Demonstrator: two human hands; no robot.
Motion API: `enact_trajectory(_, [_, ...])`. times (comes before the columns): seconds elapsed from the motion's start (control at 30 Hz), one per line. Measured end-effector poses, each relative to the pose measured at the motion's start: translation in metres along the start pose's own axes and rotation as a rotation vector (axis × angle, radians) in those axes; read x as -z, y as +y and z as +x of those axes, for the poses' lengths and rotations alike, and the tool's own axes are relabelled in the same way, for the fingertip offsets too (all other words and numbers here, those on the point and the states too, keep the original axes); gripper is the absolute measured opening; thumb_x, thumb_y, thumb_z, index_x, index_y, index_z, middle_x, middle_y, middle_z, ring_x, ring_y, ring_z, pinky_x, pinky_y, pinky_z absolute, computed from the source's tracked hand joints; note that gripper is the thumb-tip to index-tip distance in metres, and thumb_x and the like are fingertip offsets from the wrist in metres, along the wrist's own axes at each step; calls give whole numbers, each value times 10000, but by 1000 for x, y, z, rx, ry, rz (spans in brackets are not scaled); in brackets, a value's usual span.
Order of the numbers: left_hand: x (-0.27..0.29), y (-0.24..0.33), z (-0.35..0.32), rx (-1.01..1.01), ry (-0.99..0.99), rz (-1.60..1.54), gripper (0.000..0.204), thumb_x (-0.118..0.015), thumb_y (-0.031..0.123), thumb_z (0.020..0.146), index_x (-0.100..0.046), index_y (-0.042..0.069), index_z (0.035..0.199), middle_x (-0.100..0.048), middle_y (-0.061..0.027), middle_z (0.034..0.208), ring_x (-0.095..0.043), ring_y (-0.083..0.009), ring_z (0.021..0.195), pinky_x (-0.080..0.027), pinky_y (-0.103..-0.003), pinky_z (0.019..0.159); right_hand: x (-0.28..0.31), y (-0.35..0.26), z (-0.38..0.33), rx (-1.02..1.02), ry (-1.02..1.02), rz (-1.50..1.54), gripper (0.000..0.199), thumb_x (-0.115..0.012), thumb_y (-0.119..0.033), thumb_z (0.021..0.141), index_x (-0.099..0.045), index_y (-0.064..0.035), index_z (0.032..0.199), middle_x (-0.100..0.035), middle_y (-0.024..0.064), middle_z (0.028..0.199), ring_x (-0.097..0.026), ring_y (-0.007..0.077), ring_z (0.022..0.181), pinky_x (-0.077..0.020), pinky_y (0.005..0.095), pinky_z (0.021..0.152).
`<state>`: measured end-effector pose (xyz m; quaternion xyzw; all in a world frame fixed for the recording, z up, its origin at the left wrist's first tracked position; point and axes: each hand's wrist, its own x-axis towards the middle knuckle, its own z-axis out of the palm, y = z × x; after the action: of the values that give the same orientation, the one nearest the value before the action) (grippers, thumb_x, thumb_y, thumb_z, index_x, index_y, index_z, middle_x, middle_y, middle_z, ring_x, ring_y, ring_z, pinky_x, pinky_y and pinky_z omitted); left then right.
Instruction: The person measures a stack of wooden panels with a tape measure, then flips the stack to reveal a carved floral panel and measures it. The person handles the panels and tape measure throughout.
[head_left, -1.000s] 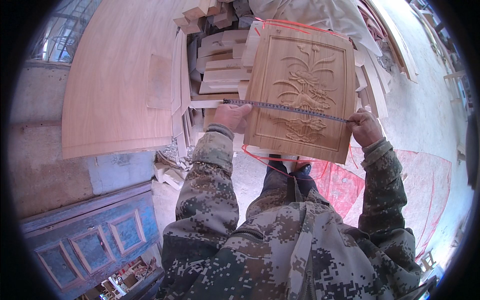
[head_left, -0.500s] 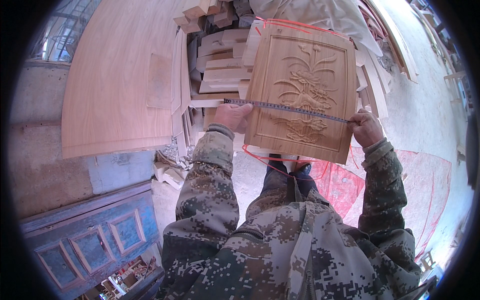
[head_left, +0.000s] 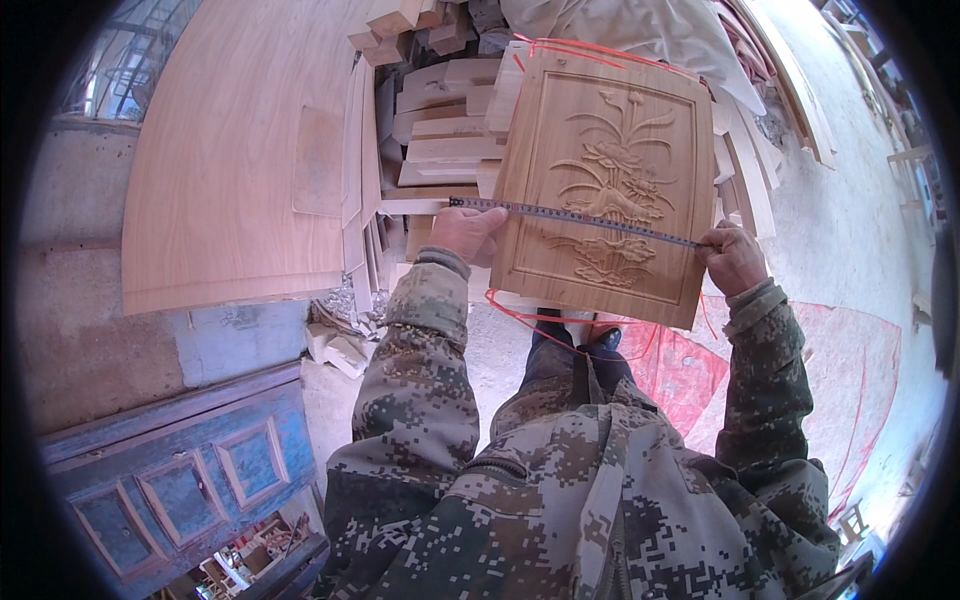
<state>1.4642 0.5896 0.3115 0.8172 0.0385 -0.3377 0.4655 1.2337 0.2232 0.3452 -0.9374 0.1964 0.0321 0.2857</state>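
A carved wooden panel with a raised flower design lies on a pile of lumber in front of me. Stretched across its width is a tape measure strip, sloping slightly down to the right. My left hand pinches the strip at the panel's left edge, and a short end of the strip sticks out past the fingers. At the right edge my right hand is closed on the other end. Whether that hand also holds a tape case is hidden.
Several pale boards are stacked under and left of the panel. A large wood sheet leans further left, above a blue panelled cabinet. Red strapping loops round the panel's ends. Red sheeting lies on the floor; a pale cloth covers things beyond.
Almost nothing differs. Both hands keep the tape measure across the panel in the same place, and the view has shifted very slightly.
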Motion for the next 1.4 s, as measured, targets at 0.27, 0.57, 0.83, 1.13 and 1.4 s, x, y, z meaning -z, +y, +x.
enact_trajectory(0.27, [-1, 3, -3, 12, -3, -31, 388, -795, 360, 932, -715, 12, 780, -652, -83, 651, -695, -231, 549, -623, -374, 517, 2, -3, -1, 11, 0, -7, 183, -628, -183, 840, -759, -58, 816, -665, 165, 896, -661, 396, 898, -505, 497, 793])
enact_trajectory(0.57, [1, 2, -3, 20, -4, 2, 436, -795, 401, 891, -783, -25, 802, -728, -123, 703, -717, -203, 634, -590, -346, 619, 0, 0, 0, 19, -3, 10, 182, -622, -178, 836, -755, -58, 806, -661, 172, 882, -661, 398, 879, -498, 496, 779])
enact_trajectory(0.83, [-1, 2, -3, -13, -10, -3, 384, -793, 358, 931, -722, 9, 787, -660, -88, 649, -683, -217, 535, -615, -367, 502, -4, 3, 0, 64, 43, -1, 166, -626, -169, 818, -748, -57, 815, -671, 175, 890, -660, 404, 864, -501, 501, 761])
enact_trajectory(1.13, [-2, 7, -11, -4, 12, -19, 441, -790, 388, 906, -765, -32, 773, -712, -127, 678, -694, -206, 579, -585, -356, 571, -4, 4, -1, 67, 53, 18, 171, -625, -166, 811, -757, -63, 844, -683, 169, 901, -671, 401, 868, -509, 488, 761])
enact_trajectory(1.4, [-3, 9, -13, -13, 9, -9, 403, -796, 371, 925, -737, -10, 807, -669, -95, 658, -690, -209, 547, -618, -355, 515, -4, 3, -3, 50, 55, 27, 163, -621, -162, 807, -752, -67, 826, -664, 164, 867, -670, 390, 840, -505, 479, 741])
